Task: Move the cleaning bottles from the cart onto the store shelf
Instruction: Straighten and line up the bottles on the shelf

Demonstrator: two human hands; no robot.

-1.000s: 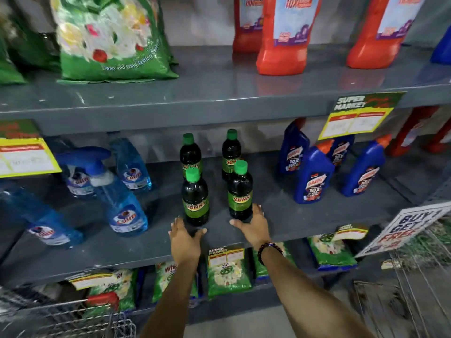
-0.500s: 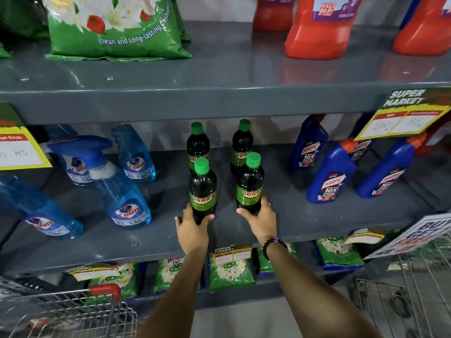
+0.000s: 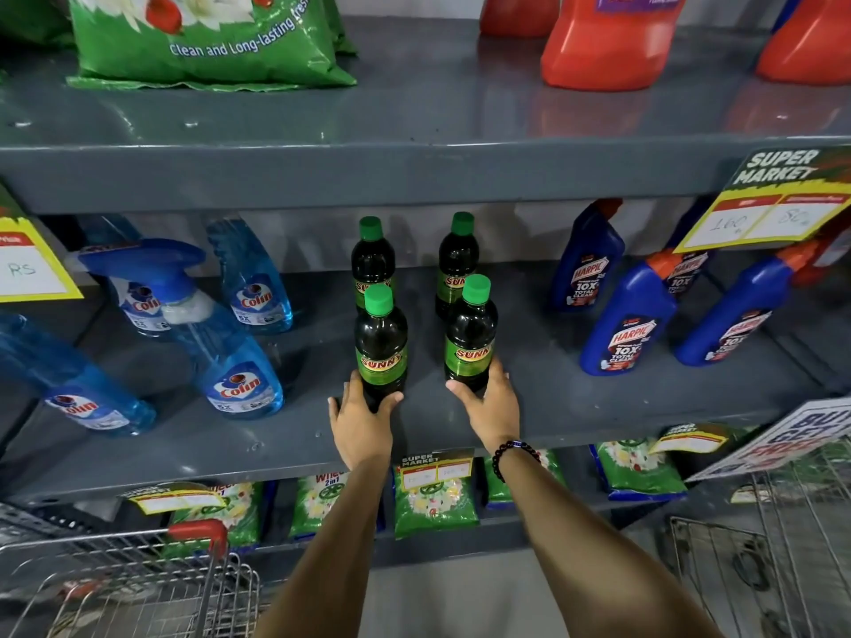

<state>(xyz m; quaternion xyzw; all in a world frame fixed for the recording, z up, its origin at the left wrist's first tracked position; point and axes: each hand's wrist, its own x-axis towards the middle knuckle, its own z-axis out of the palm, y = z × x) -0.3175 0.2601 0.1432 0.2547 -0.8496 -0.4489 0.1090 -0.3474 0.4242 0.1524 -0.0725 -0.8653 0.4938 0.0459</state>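
Several dark bottles with green caps and green "Sunny" labels stand upright on the middle grey shelf (image 3: pixel 575 398). My left hand (image 3: pixel 359 421) wraps the base of the front left bottle (image 3: pixel 381 347). My right hand (image 3: pixel 490 402) cups the base of the front right bottle (image 3: pixel 470 333). Two more Sunny bottles (image 3: pixel 372 260) (image 3: pixel 457 255) stand behind them, near the back of the shelf. The wire cart (image 3: pixel 138 587) with a red handle shows at the bottom left; I cannot make out what lies in it.
Blue Colin spray bottles (image 3: pixel 239 375) stand left of the Sunny bottles, blue Harpic bottles (image 3: pixel 626 324) to the right. Orange bottles (image 3: pixel 608 43) and a green detergent bag (image 3: pixel 207 39) fill the shelf above. Green packets (image 3: pixel 433 504) line the shelf below. A second wire basket (image 3: pixel 760 568) is at bottom right.
Both hands have slid forward on the shelf and closed around the bases of the two front bottles, pushing them a little deeper. The view has moved closer.
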